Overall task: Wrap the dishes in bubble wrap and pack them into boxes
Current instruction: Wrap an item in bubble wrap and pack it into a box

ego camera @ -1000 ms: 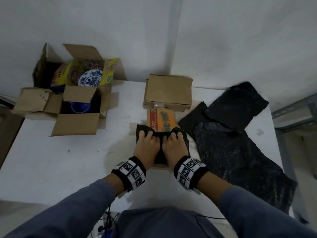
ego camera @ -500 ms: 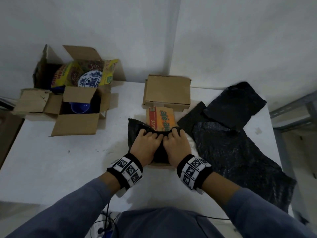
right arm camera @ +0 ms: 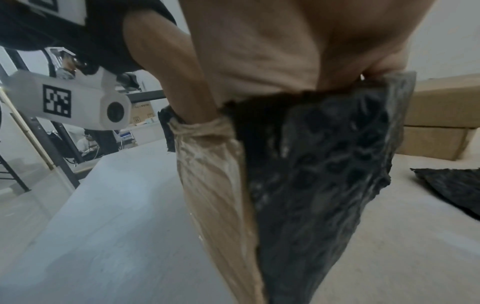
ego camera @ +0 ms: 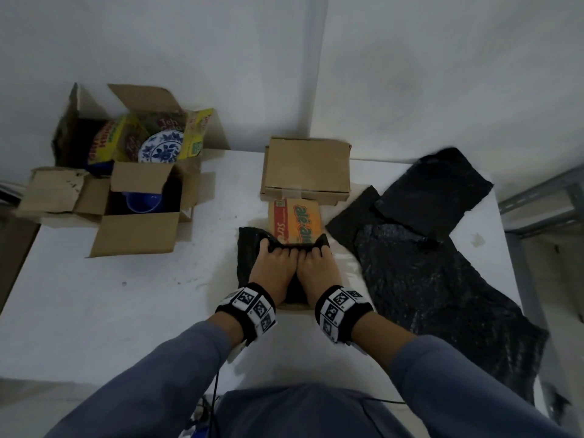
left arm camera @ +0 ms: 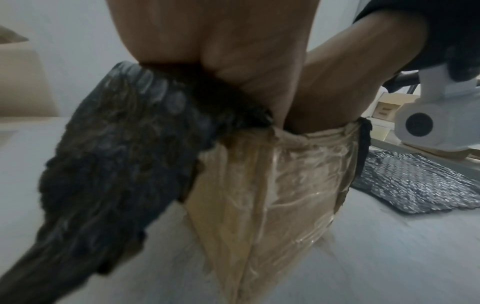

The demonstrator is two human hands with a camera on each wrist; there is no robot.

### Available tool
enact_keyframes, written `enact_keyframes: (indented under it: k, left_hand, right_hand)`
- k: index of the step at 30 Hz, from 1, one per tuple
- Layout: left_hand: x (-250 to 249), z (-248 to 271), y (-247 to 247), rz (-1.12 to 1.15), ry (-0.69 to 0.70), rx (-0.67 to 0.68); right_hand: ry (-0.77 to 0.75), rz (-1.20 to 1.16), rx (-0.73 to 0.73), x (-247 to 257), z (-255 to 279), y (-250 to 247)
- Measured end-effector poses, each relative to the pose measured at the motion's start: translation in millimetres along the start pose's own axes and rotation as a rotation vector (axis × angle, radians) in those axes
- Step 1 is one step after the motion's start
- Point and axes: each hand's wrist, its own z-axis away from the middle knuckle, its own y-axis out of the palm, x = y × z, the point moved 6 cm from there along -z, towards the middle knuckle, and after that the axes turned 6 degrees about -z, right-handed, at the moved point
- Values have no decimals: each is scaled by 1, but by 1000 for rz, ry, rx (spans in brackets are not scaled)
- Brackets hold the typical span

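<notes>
Overhead, both hands' grip holds the black bubble wrap (ego camera: 252,248); only wrist views show the taped box (left arm camera: 272,174) beneath.

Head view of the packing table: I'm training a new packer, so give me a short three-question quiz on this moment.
1. True or false: both hands, the left hand and the right hand, press the black bubble wrap down into the small box with orange print.
2. Multiple choice: the blue-and-white patterned plate is A) in an open carton at the far left of the table, B) on the loose black sheets, C) on top of the closed brown box.
3. Fill in: the closed brown box sits just ___ the small box, towards the wall.

Key: 1 true; 2 A; 3 behind.
</notes>
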Motion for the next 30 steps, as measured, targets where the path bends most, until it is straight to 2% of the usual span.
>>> enact_keyframes:
  k: [6, 9, 11, 17, 22, 30]
  left_hand:
    - [5, 6, -5, 118, -16, -6]
    - [15, 14, -15, 198, 5, -89]
    - [22, 22, -20, 167, 10, -131]
    - [11, 18, -14, 30, 72, -26]
    - [4, 8, -7, -76, 78, -25]
    - [-6, 3, -5, -76, 53, 47]
  right_hand:
    - [11, -44, 6, -1, 2, -6]
    - [-20, -69, -44, -3, 9, -19]
    - [-33, -23, -77, -7, 15, -29]
    - [-24, 7, -17, -7, 16, -17]
    - [-32, -43, -26, -5, 5, -8]
    - [-51, -47, -34, -3, 0, -4]
